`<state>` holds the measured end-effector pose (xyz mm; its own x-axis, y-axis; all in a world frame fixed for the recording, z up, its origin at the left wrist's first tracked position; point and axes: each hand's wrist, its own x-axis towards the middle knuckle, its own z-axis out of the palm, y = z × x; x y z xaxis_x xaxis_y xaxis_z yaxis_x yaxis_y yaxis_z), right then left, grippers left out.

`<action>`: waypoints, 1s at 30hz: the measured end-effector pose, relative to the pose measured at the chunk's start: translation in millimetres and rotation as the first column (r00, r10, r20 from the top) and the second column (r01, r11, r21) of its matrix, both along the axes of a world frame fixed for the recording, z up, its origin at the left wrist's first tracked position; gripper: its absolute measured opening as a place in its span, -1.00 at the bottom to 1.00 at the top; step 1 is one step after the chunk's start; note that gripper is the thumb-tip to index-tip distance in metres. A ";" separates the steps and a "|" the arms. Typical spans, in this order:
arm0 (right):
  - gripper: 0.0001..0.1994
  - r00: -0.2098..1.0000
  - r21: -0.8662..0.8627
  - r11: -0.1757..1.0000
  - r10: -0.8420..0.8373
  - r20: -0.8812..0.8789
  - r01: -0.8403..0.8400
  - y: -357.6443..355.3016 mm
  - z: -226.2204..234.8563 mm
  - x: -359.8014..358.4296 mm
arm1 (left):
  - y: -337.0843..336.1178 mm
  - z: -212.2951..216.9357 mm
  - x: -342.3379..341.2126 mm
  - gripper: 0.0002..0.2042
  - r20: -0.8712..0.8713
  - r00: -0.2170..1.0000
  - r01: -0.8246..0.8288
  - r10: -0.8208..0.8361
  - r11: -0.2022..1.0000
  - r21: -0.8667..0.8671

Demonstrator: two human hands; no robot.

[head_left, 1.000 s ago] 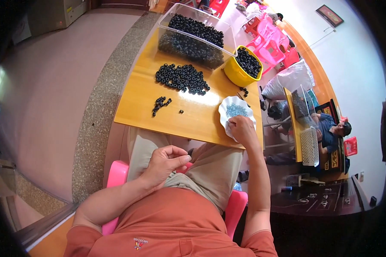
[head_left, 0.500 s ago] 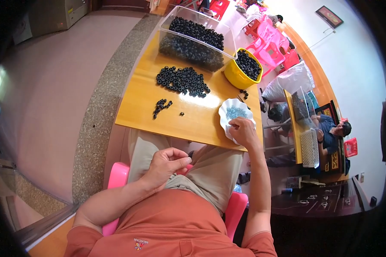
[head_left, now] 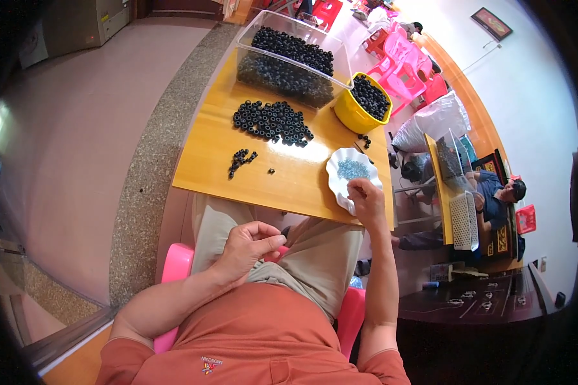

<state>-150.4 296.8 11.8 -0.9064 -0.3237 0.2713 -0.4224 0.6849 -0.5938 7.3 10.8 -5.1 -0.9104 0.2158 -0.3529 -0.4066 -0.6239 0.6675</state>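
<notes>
My left hand (head_left: pixel 245 249) hovers above my lap, its thumb and fingertips pinched together; whatever sits between them is too small to make out. Over the near right part of a white scalloped dish (head_left: pixel 334 182) is my right hand (head_left: pixel 368 203), fingers closed in a pinch with their tips hidden. Small pale-blue translucent pieces (head_left: pixel 352 169) lie in the dish. On the table's left, nearer me, is a little cluster of small black parts (head_left: pixel 241 163), with a single one (head_left: pixel 271 171) apart from it. Many black ring-shaped parts (head_left: pixel 273 122) spread farther back.
A clear plastic bin (head_left: pixel 345 63) of black parts stands at the far end of the wooden table (head_left: pixel 202 157). Beside it is a yellow tub (head_left: pixel 353 115), also filled with black parts. A few dark bits (head_left: pixel 365 140) lie near the right edge. Another person (head_left: pixel 494 199) sits at right.
My right hand has drawn slightly right and back from the blue pieces, its wrist more upright. My left hand stays in the same pinch above my lap.
</notes>
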 end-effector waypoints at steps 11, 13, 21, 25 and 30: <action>-0.89 0.841 -0.661 0.746 0.408 0.355 -0.083 -79.9 -0.6 95.2 | 1.0 -4.5 1.0 -0.89 -0.019 1.000 0.011 -0.011 1.000 0.027; -0.89 0.830 -0.670 0.737 0.425 0.362 -0.086 -85.9 -5.6 100.0 | 1.7 -5.7 1.0 -0.87 -0.032 0.999 0.006 -0.005 1.000 0.027; -0.90 0.756 -0.721 0.691 0.500 0.422 -0.054 -95.7 -7.5 105.9 | 1.4 -8.7 1.6 -0.85 -0.067 0.998 0.024 -0.023 0.999 0.027; -0.89 0.733 -0.730 0.683 0.511 0.449 -0.029 -95.2 -8.9 105.2 | 1.4 -10.3 1.7 -0.84 -0.087 0.995 0.050 -0.046 0.998 0.044; -0.87 0.639 -0.775 0.618 0.544 0.545 0.135 -94.7 -14.1 105.7 | 1.2 -8.4 1.5 -0.84 -0.101 0.993 0.064 -0.059 0.996 0.055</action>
